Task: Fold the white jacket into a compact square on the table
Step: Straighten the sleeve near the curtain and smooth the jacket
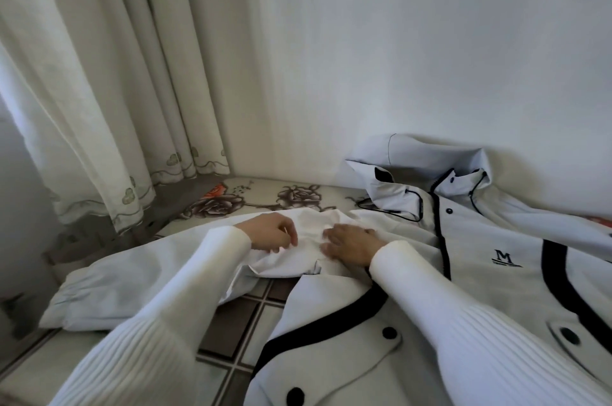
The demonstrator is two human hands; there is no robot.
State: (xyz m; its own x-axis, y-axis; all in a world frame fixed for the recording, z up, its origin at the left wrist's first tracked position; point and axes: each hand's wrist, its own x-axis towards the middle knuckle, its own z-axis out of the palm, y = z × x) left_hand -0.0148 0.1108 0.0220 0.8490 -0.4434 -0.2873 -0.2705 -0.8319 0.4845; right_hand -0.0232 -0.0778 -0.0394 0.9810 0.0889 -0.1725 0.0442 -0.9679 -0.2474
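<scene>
The white jacket (490,276) with black trim, black snap buttons and an "M" logo lies spread face up across the table, its hood (414,170) bunched against the back wall. One sleeve (126,283) stretches out to the left. My left hand (271,235) pinches crumpled white fabric near the sleeve's shoulder. My right hand (351,245) lies beside it with fingers spread, pressing flat on the same bunched fabric. Both my forearms are in white ribbed sleeves.
The table (238,332) has a cover with a brown grid pattern and printed roses at the back. A pale curtain (109,101) hangs at the left, down to the table's far corner. A white wall runs close behind the jacket.
</scene>
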